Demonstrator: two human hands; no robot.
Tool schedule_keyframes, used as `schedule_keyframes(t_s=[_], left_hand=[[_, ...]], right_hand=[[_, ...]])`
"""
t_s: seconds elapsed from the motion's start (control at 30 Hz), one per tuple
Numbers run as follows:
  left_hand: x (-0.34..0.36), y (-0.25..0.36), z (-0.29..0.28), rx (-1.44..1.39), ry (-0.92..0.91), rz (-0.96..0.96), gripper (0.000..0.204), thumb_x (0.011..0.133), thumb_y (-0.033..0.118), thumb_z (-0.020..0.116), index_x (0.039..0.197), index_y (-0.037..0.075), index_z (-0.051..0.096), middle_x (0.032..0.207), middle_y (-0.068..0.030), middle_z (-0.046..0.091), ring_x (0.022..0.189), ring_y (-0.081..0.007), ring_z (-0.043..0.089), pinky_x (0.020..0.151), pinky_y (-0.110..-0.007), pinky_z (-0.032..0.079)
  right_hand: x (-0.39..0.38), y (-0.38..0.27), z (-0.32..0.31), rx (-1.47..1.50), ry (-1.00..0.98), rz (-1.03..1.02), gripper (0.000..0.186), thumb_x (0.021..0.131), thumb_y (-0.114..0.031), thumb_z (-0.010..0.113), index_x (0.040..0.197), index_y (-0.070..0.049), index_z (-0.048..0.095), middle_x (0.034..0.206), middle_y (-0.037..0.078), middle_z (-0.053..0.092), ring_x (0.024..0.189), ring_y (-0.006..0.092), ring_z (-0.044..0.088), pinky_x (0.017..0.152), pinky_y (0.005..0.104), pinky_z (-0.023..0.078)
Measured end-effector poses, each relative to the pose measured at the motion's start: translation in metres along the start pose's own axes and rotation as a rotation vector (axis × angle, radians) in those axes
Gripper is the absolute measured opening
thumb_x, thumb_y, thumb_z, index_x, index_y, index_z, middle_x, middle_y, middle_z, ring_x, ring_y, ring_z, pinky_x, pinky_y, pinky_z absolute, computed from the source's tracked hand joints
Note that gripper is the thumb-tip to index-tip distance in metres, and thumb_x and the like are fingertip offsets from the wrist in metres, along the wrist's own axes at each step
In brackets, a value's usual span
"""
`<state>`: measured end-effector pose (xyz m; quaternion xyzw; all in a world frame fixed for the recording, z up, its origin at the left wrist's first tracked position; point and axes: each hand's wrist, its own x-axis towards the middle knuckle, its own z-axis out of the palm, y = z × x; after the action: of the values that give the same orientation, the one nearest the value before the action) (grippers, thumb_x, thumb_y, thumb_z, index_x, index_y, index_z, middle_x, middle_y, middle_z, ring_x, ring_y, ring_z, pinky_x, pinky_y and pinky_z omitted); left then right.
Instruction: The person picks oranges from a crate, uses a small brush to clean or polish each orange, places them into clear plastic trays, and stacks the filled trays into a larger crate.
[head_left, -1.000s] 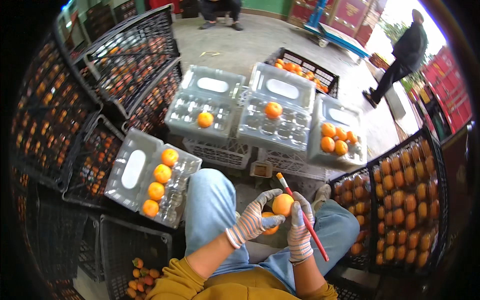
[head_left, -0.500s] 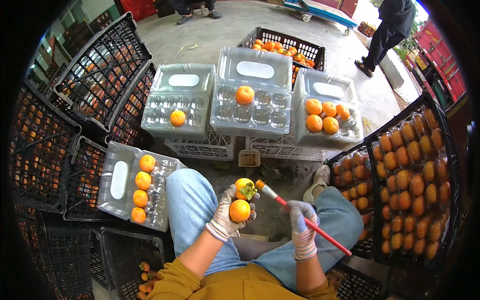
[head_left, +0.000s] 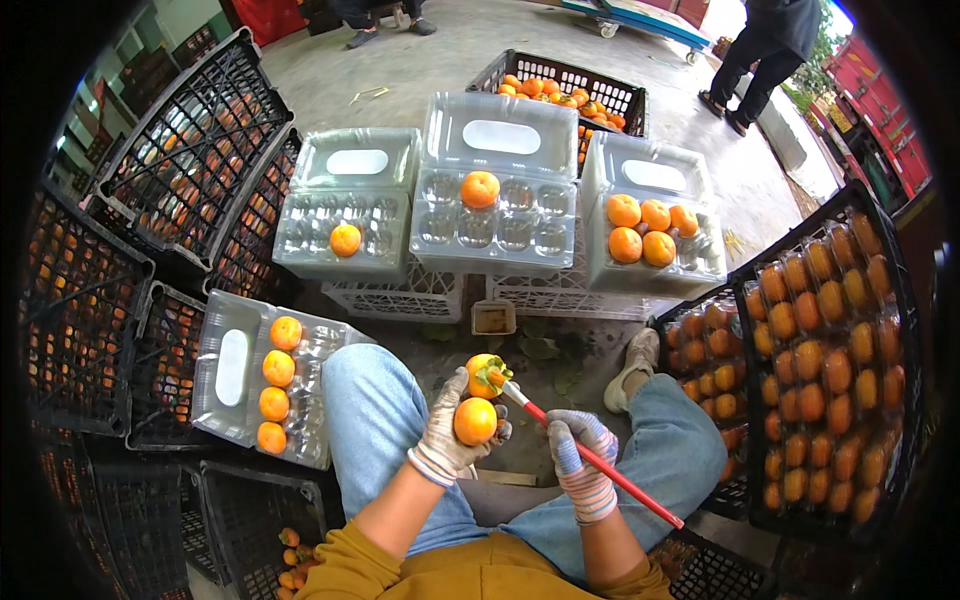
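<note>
Two orange persimmons are in my gloved left hand (head_left: 446,430): the upper one (head_left: 482,378) shows its green leafy calyx, the lower one (head_left: 475,422) is smooth. My gloved right hand (head_left: 582,460) is closed round the red handle of a brush (head_left: 640,492), whose tip rests at the upper fruit's calyx. Left of my knee, an open clear clamshell tray (head_left: 258,318) holds several persimmons in a column. Ahead stand three stacks of clear trays, the left (head_left: 300,240) and middle (head_left: 540,262) each with one fruit on top, the right (head_left: 690,265) with several.
Black crates (head_left: 180,150) of fruit line the left. Crates (head_left: 900,280) of packed fruit stand at right, another (head_left: 630,100) behind the trays. White crates (head_left: 390,300) support the trays; a small container (head_left: 493,318) sits between. Two people (head_left: 750,70) (head_left: 385,20) and a blue trolley (head_left: 640,25) are farther back.
My hands have drawn apart, the upper fruit turned calyx-up, then the brush tip came leftward onto that calyx. The view has shifted, and the standing person appears farther left.
</note>
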<state>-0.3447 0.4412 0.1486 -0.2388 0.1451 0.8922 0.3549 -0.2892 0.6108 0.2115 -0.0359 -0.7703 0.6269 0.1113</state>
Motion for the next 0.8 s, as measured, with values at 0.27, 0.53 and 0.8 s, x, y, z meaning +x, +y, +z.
schedule_keyframes(t_s=[0.27, 0.53, 0.8], left_hand=[[-0.004, -0.001, 0.005, -0.057, 0.011, 0.043, 0.044, 0.079, 0.041, 0.060, 0.108, 0.010, 0.051, 0.089, -0.0104, 0.060, 0.064, -0.0204, 0.059, 0.055, -0.036, 0.051], [0.006, 0.111, 0.027, 0.767, 0.101, 0.878, 0.044, 0.068, 0.014, 0.073, 0.106, 0.005, 0.052, 0.094, -0.0053, 0.058, 0.084, -0.0134, 0.056, 0.076, -0.025, 0.047], [0.008, 0.288, 0.012, 1.420, 1.290, 1.005, 0.053, 0.064, 0.025, 0.076, 0.110, 0.011, 0.054, 0.099, -0.0104, 0.063, 0.090, -0.0253, 0.061, 0.078, -0.034, 0.046]], right_hand=[[-0.002, 0.017, 0.007, 0.113, 0.144, 0.050, 0.010, 0.081, -0.009, 0.055, 0.085, -0.002, 0.061, 0.067, 0.005, 0.060, 0.058, 0.0104, 0.055, 0.054, 0.0228, 0.044], [0.008, 0.024, -0.006, 0.204, 0.350, 0.065, 0.021, 0.083, -0.022, 0.056, 0.088, -0.001, 0.056, 0.066, 0.008, 0.058, 0.054, 0.0114, 0.052, 0.053, 0.0242, 0.044], [0.013, 0.038, -0.003, 0.252, 0.384, 0.170, 0.026, 0.083, -0.027, 0.058, 0.088, -0.002, 0.056, 0.068, 0.007, 0.059, 0.056, 0.0112, 0.052, 0.055, 0.0242, 0.044]])
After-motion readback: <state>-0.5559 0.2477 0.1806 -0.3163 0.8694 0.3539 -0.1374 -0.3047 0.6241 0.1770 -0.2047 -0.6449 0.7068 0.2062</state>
